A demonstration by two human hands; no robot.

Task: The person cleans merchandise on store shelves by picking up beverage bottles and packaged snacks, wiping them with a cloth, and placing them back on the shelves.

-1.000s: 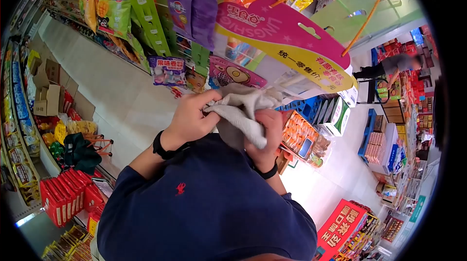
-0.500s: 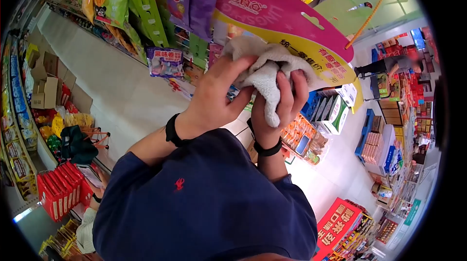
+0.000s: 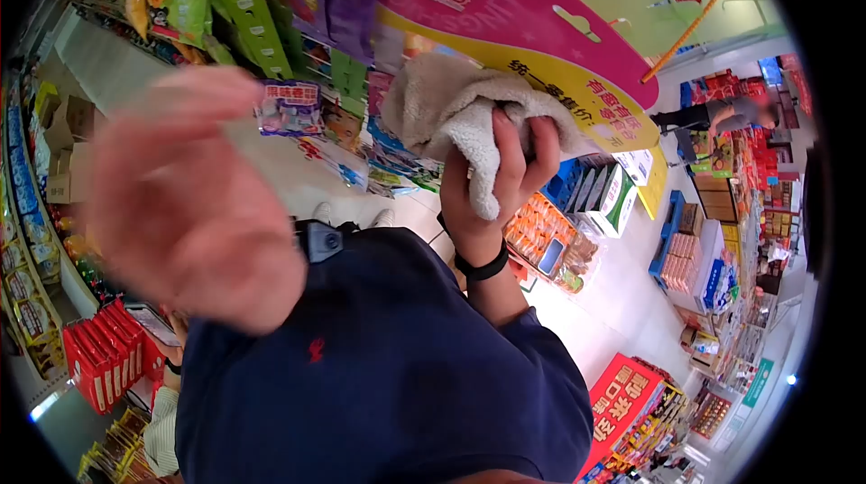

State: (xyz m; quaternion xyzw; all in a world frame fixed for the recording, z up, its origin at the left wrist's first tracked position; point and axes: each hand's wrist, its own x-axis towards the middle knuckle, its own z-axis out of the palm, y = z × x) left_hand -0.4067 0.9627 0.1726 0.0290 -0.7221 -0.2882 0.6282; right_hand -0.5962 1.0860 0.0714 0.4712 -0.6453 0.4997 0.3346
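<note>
Grey-beige cloth (image 3: 437, 105), soft and bunched, is in the right grip (image 3: 509, 188), fingers curled into its folds; long axis runs crosswise over the fingertips, left to right, dipping a little at the right end; bulk lies beyond and left of the right grip; one pale flap (image 3: 483, 155) drops across the palm, its tip pointing back at the wearer's dark blue shirt (image 3: 388, 358); left grip (image 3: 189, 204) is raised, off the cloth and well left of the right grip; it is blurred, cannot tell if its fingers are spread or curled; black wristband (image 3: 487, 267) sits just below the right grip; pink-and-yellow sign (image 3: 514, 19) stands beyond the right grip, the cloth overlapping its lower edge, contact unclear; small purple pouch (image 3: 290, 107) is left of the right grip; orange packets (image 3: 534, 227) lie lower, to its right; red boxes (image 3: 101, 358) are below the left grip; another person (image 3: 735, 114) is far right of both grips, well apart.
</note>
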